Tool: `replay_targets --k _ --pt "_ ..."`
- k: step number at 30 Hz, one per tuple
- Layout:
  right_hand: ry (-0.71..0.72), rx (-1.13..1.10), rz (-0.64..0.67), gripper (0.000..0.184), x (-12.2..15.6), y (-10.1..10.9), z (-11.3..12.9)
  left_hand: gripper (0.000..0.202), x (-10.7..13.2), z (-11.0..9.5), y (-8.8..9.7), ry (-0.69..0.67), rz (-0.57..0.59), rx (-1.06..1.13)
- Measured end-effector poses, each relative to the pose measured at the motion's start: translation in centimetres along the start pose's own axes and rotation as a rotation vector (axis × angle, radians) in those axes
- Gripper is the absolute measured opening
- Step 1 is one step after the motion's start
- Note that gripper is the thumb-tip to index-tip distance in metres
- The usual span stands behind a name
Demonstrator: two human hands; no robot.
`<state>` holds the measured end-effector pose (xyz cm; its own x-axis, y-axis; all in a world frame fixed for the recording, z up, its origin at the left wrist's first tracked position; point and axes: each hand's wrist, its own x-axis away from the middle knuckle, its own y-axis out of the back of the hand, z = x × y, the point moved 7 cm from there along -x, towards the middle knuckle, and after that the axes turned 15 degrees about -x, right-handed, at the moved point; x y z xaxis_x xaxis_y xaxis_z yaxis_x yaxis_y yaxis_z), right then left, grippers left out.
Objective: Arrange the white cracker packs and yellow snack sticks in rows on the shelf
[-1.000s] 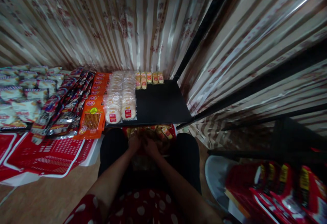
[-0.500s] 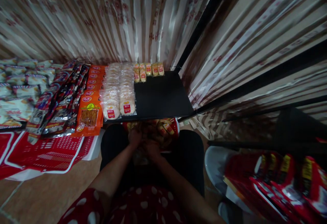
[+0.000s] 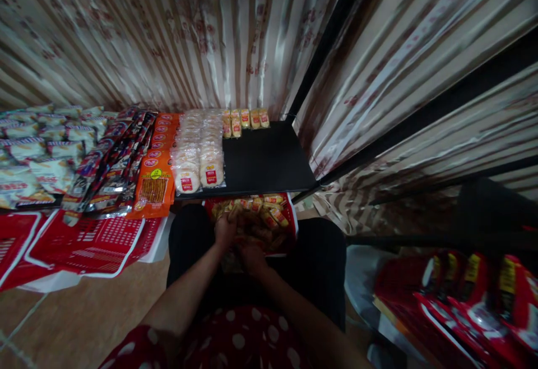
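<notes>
Both my hands rest in my lap at the near edge of a red bag [image 3: 290,212] full of small yellow-and-red wrapped snacks [image 3: 269,217]. My left hand [image 3: 225,230] is curled with its fingers among the packets at the bag's left side. My right hand [image 3: 250,254] sits just below and right of it, fingers bent over the packets. The light is dim and what each hand grips is not clear. In front of my knees lies a black shelf [image 3: 264,161] with a short row of the same small snacks [image 3: 246,120] at its back.
On the shelf stand rows of round white rice cakes [image 3: 199,150], orange packs [image 3: 157,178], dark striped packs [image 3: 113,161] and white bags [image 3: 37,156]. Flattened red cartons [image 3: 84,240] lie on the floor at left. Red bags [image 3: 462,301] are at lower right. Striped foil covers the walls.
The red bag of snacks has come further into view on my lap. My left hand has moved up into the packets; my right hand stays just below it.
</notes>
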<state>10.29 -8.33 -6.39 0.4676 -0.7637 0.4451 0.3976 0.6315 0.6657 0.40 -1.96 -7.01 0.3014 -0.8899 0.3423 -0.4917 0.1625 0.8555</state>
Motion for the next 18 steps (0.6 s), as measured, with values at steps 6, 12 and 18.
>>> replay_targets --k 6,12,18 --pt "-0.111 -0.181 -0.121 0.027 -0.5 2.5 -1.4 0.031 1.7 -0.2 0.8 -0.116 -0.031 0.203" --pt "-0.18 -1.125 -0.599 0.037 1.9 8.3 -4.2 0.027 4.0 -1.2 3.3 -0.174 -0.072 0.503" --pt "-0.125 -1.571 -0.549 0.047 3.8 11.6 -1.2 0.031 7.1 -6.6 8.1 -0.519 -0.292 0.335"
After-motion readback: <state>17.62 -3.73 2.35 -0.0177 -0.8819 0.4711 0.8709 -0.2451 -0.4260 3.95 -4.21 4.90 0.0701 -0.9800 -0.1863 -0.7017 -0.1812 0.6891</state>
